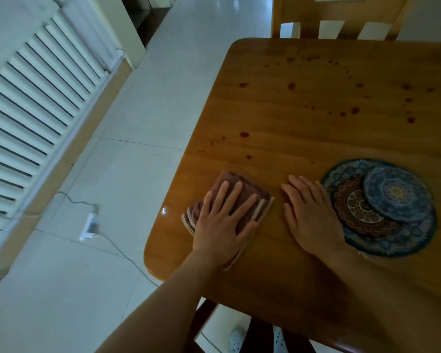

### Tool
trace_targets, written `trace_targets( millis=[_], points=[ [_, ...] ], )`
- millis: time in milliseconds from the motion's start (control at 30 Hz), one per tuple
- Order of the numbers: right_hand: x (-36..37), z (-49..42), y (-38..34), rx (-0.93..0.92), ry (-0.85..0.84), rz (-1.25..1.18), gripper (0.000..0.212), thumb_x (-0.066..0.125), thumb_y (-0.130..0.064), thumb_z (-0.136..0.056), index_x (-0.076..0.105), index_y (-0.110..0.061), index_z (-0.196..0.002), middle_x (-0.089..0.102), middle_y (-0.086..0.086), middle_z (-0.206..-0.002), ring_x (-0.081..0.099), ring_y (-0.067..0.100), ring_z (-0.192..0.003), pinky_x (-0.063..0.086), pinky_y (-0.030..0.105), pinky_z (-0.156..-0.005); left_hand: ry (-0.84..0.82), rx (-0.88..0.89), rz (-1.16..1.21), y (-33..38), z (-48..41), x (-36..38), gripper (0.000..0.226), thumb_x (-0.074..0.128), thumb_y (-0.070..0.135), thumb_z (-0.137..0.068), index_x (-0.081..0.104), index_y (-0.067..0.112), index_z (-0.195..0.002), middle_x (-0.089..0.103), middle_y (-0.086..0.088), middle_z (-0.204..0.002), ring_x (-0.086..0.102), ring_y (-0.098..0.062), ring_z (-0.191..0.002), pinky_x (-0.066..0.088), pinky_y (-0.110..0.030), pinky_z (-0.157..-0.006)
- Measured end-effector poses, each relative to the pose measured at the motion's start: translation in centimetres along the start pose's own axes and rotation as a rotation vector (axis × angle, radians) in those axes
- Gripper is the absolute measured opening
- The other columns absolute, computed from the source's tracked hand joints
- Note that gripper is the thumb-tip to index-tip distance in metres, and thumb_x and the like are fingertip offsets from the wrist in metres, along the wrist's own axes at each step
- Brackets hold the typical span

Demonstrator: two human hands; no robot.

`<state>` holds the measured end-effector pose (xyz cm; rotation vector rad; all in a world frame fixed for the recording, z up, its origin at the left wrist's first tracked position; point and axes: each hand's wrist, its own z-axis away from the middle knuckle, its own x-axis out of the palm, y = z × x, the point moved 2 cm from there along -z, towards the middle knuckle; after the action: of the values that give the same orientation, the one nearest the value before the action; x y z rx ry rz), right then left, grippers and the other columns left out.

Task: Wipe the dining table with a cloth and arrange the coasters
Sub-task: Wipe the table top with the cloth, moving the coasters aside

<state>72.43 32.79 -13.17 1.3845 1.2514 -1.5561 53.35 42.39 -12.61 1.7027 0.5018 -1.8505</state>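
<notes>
My left hand [222, 220] flat on cloth [233, 177], right hand [313, 220] flat on counter [290, 123]; I'd press firmly, sweeping through the spots [244, 135].

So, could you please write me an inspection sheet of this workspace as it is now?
Surface: wooden table, many reddish-brown spots across it, not yet wiped.
Job's things: folded brown cloth near the left edge; small blue coaster lying on large coaster.
Clutter: nothing seen.
Hands: left hand flat on the cloth; right hand flat on the table beside the coasters.
Cables: white cable and power strip on the floor.
Surroundings: radiator, chair at the far side, tiled floor.
</notes>
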Motion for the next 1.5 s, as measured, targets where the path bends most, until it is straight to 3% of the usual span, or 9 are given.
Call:
trace_targets(
  millis=[100, 267, 433, 667, 767, 933, 1167, 1300, 1500],
  points=[
    [-0.1, 0.1, -0.1, 0.009, -0.013, -0.005, 0.050, 0.021, -0.038, -0.102, 0.042, -0.017, -0.141, 0.035, 0.006, -0.153, 0.024, 0.024, -0.145, 0.014, 0.045, -0.120, -0.068, 0.079, -0.045, -2.8, 2.8, 0.0, 0.059, 0.014, 0.067, -0.098, 0.001, 0.047, -0.152, -0.009, 0.010, -0.163, -0.022, -0.014, -0.147, -0.006, -0.049, -0.120],
    [0.1, 0.0, -0.2, 0.014, -0.004, 0.008, 0.050, 0.022, -0.038, -0.101, 0.043, -0.016, -0.140, 0.039, 0.007, -0.150, 0.028, 0.026, -0.143, 0.016, 0.046, -0.119, 0.053, -0.325, 0.003, -5.5, -0.2, -0.7, 0.063, 0.010, 0.068, -0.095, 0.007, 0.042, -0.153, -0.002, 0.007, -0.164, -0.015, -0.016, -0.149, -0.002, -0.045, -0.122],
    [0.0, 0.2, -0.3, 0.048, 0.059, -0.049, 0.051, 0.030, -0.037, -0.101, 0.037, -0.010, -0.143, 0.036, 0.010, -0.151, 0.031, 0.026, -0.141, 0.021, 0.046, -0.119, 0.074, -0.477, 0.114, -6.4, -8.3, -1.9, 0.063, 0.009, 0.062, -0.098, 0.007, 0.036, -0.155, -0.003, 0.004, -0.164, -0.013, -0.018, -0.150, -0.006, -0.047, -0.121],
    [-0.2, 0.4, -0.3, 0.161, 0.132, -0.130, 0.053, 0.042, -0.030, -0.099, 0.031, -0.007, -0.145, 0.031, 0.012, -0.152, 0.027, 0.029, -0.141, 0.023, 0.046, -0.119, 0.022, -0.128, 0.120, -2.2, -16.0, -2.3, 0.056, 0.007, 0.055, -0.100, 0.011, 0.039, -0.154, -0.002, 0.006, -0.164, -0.012, -0.017, -0.150, -0.008, -0.044, -0.121],
    [-0.5, 0.7, -0.3, 0.214, 0.169, -0.155, 0.037, 0.045, -0.029, -0.094, 0.043, -0.007, -0.124, 0.042, 0.016, -0.140, 0.037, 0.033, -0.128, 0.042, 0.047, -0.103, 0.019, 0.172, 0.072, -0.4, -13.1, -1.4, 0.055, 0.010, 0.058, -0.100, 0.018, 0.041, -0.152, 0.004, 0.009, -0.164, -0.009, -0.015, -0.150, -0.004, -0.043, -0.121],
    [-0.7, 0.8, -0.4, 0.250, 0.233, -0.077, 0.034, 0.040, -0.034, -0.092, 0.048, -0.005, -0.108, 0.049, 0.019, -0.128, 0.044, 0.034, -0.117, 0.044, 0.045, -0.095, 0.020, 0.420, 0.024, -2.7, -5.6, -0.5, 0.057, 0.021, 0.062, -0.098, 0.027, 0.039, -0.150, 0.017, 0.008, -0.162, 0.000, -0.015, -0.151, 0.008, -0.046, -0.121],
    [-0.2, 0.6, -0.1, 0.267, 0.234, 0.006, 0.038, 0.046, -0.034, -0.090, 0.049, -0.003, -0.113, 0.048, 0.020, -0.129, 0.044, 0.036, -0.124, 0.021, 0.052, -0.118, 0.067, 0.252, -0.023, -6.2, -11.1, -1.5, 0.060, 0.014, 0.061, -0.098, 0.022, 0.036, -0.152, 0.015, 0.004, -0.163, 0.001, -0.017, -0.151, 0.007, -0.045, -0.122],
    [-0.1, 0.5, 0.0, 0.255, 0.207, -0.039, 0.040, 0.044, -0.034, -0.092, 0.047, -0.004, -0.119, 0.046, 0.020, -0.134, 0.042, 0.036, -0.126, 0.026, 0.053, -0.116, 0.057, 0.100, -0.011, -3.3, -18.1, -1.9, 0.062, 0.014, 0.061, -0.097, 0.019, 0.035, -0.153, 0.009, 0.002, -0.164, -0.005, -0.021, -0.151, -0.003, -0.045, -0.121],
    [-0.2, 0.5, 0.1, 0.237, 0.243, -0.101, 0.057, 0.047, -0.031, -0.092, 0.038, 0.002, -0.139, 0.038, 0.019, -0.144, 0.036, 0.033, -0.134, 0.025, 0.049, -0.117, 0.050, 0.242, 0.018, 3.7, -22.3, -1.8, 0.059, 0.020, 0.064, -0.096, 0.023, 0.042, -0.151, 0.012, 0.005, -0.163, -0.001, -0.023, -0.151, -0.001, -0.047, -0.120]
  ],
)
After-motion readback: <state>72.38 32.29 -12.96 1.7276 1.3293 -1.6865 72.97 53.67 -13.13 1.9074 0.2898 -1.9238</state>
